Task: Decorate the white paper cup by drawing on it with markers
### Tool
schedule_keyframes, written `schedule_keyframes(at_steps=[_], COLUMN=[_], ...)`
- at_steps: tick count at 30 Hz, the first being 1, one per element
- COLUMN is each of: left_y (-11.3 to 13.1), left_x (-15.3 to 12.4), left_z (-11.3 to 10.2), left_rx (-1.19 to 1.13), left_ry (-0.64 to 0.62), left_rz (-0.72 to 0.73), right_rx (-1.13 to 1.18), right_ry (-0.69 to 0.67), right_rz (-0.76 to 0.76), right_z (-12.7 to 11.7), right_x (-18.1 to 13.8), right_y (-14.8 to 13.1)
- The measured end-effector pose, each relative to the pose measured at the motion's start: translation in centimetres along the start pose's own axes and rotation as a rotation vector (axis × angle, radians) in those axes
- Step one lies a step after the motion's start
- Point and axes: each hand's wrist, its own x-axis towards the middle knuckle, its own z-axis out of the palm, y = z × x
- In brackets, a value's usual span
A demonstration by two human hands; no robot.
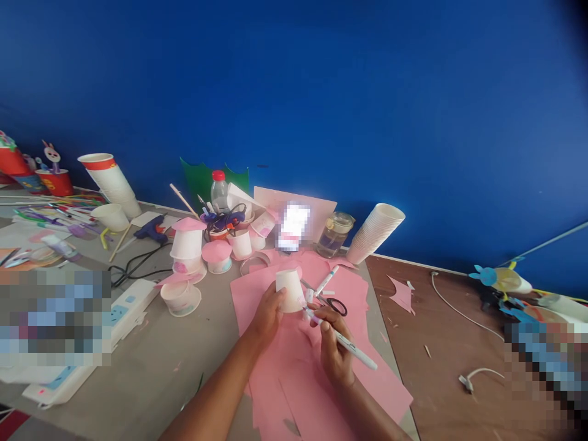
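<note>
My left hand (270, 311) grips a white paper cup (289, 290), turned upside down with its wide rim low. In my right hand (336, 346) is a white marker (356, 350), its tip at the cup's lower right side, where faint purple marks show. Whether the tip touches the cup I cannot tell. Below both hands lie overlapping sheets of pink paper (303, 380). Just beyond the right hand, scissors (337, 305) with black handles rest on the paper, partly hidden. Another marker (327, 280) lies beside them.
A lit phone (294, 226) leans at the back. Beside it stand a glass jar (335, 234) and a tilted stack of paper cups (377, 233). Pink-topped cup models (187, 245) are left, near a glue gun (151, 229) and a power strip (114, 318). A cable (459, 312) crosses the brown table.
</note>
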Motion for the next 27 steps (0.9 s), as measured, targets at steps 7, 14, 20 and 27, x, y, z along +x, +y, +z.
schedule_keyframes(at_steps=[7,14,20,27], left_y=[-0.13,-0.12,-0.16,-0.18], left_x=[0.09,0.04,0.04,-0.04], left_z=[0.02,0.0,0.03,0.17], left_rx=[0.05,0.069,0.061,0.057], left_ry=[-0.015,-0.002,-0.032,-0.017], left_rz=[0.016,0.024,0.024,0.026], right_rx=[-0.008,-0.045,-0.051,-0.052], right_ry=[0.0,-0.018,-0.025,-0.032], right_rz=[0.032,0.003,0.008,0.01], right_z=[0.15,0.06,0.09,-0.04], right_x=[0.05,0.01,-0.13,-0.08], right_y=[0.25,0.41,0.64,0.53])
